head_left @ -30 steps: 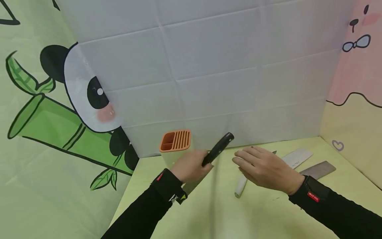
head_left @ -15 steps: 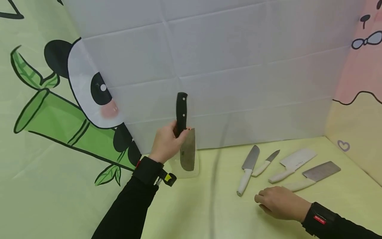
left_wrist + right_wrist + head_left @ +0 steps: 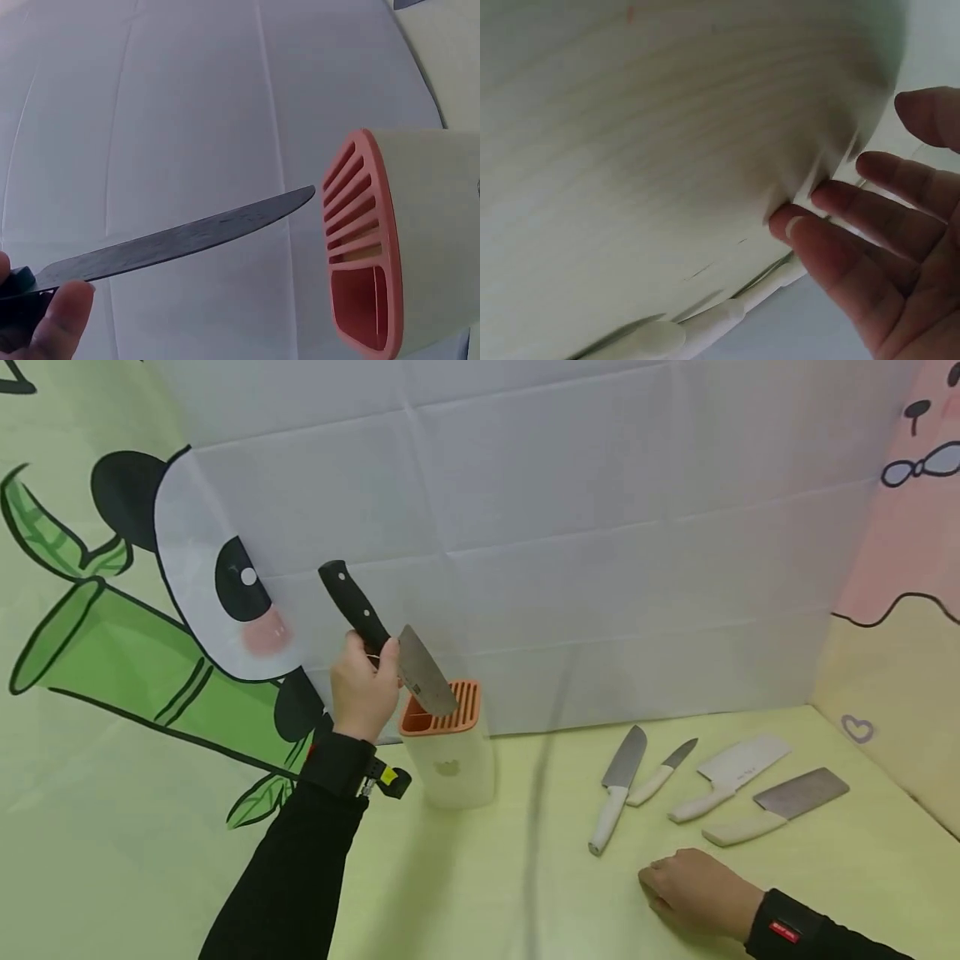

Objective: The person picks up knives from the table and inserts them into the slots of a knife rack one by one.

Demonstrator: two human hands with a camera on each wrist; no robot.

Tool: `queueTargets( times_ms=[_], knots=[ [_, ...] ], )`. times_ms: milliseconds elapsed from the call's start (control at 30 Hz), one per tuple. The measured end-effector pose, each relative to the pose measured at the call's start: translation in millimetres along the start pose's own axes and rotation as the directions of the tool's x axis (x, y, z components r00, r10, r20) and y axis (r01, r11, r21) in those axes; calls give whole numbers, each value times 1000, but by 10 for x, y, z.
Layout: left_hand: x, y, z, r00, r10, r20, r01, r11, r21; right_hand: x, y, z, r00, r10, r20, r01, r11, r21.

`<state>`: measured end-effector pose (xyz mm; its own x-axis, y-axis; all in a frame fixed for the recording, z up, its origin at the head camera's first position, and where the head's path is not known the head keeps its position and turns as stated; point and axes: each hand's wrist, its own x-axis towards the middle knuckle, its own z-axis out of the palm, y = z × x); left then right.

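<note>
My left hand (image 3: pixel 363 685) grips a kitchen knife (image 3: pixel 423 672) where its black handle meets the blade. The handle points up and left, while the broad blade slants down over the orange slotted top of a cream knife holder (image 3: pixel 453 772). In the left wrist view the blade tip stops just short of the slots of the orange lid (image 3: pixel 388 240), level with them. My right hand (image 3: pixel 697 893) rests low on the table near the front, below the loose knives. Its fingers (image 3: pixel 885 214) are loosely bent with nothing between them, as the right wrist view shows.
Several white-handled knives lie on the yellow table (image 3: pixel 570 877) to the right: a wider one (image 3: pixel 626 760), a small paring knife (image 3: pixel 667 770) and two cleavers, one farther back (image 3: pixel 742 762), one nearer (image 3: pixel 801 791). A pale cloth wall (image 3: pixel 555 568) stands behind.
My left hand has carried the knife up and left, and turned its blade down over the holder. My right hand has dropped from above the loose knives to the table.
</note>
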<state>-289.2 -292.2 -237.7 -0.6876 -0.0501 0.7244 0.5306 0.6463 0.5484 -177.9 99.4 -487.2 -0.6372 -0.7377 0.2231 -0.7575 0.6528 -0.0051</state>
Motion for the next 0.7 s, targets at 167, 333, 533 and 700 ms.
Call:
queueTargets(
  times_ms=[167, 333, 533, 700],
  knots=[
    [86, -138, -31, 998, -4, -60, 8, 998, 59, 46, -63, 15, 998, 7, 69, -5, 999, -33],
    [86, -252, 3, 997, -10, -74, 17, 995, 96, 49, -76, 10, 997, 12, 82, -10, 1000, -22],
    [64, -323, 118, 996, 25, -89, -14, 993, 119, 17, -78, 11, 994, 36, 101, -34, 999, -17],
    [80, -322, 229, 996, 31, -79, -23, 994, 103, -31, -73, 2, 994, 53, 93, -50, 998, -30]
  ],
)
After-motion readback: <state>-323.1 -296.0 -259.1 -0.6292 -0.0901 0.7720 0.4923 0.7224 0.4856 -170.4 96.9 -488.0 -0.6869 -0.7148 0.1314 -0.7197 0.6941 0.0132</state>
